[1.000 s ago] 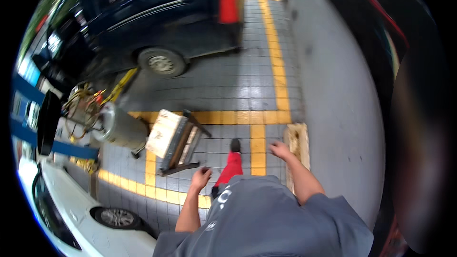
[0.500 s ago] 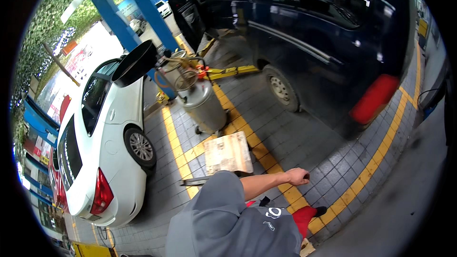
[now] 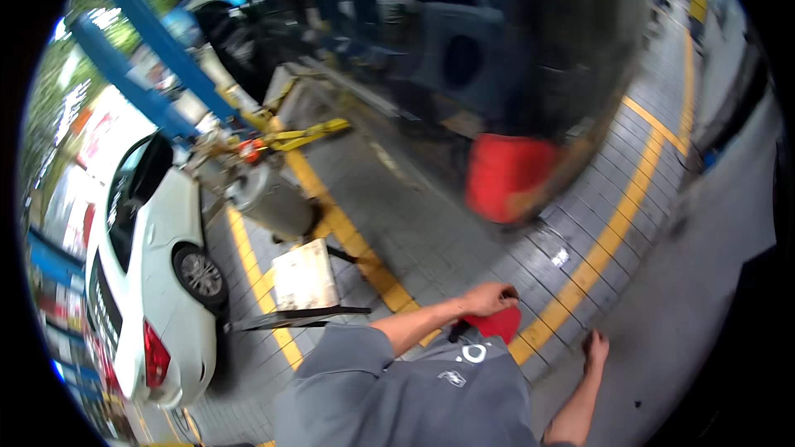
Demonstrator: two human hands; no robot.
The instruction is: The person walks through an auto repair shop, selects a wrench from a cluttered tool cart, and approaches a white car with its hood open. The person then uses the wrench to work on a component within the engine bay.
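My left hand (image 3: 490, 299) reaches forward in front of my body, above my bent leg in red trousers (image 3: 497, 324). Its fingers are curled in, and no object shows in them. Further right, my right hand (image 3: 595, 348) hangs low over the grey floor, closed and somewhat blurred, with nothing visible sticking out of it. Neither hand touches any equipment. Left of my left arm stands a low metal frame (image 3: 290, 314) with a pale, stained wooden board (image 3: 305, 277) on top.
A dark vehicle (image 3: 397, 74) with a red tail light (image 3: 509, 175) stands ahead. A white car (image 3: 157, 281) is at left. Between them are a grey wheeled tank (image 3: 277, 199), blue lift posts (image 3: 170, 50) and yellow lift arms (image 3: 310, 134). Yellow lines (image 3: 613, 236) cross the tiled floor.
The view has turned right, so the cars and tank have shifted left. My right hand and forearm have come into view. My left hand stays closed, now over the red-trousered leg.
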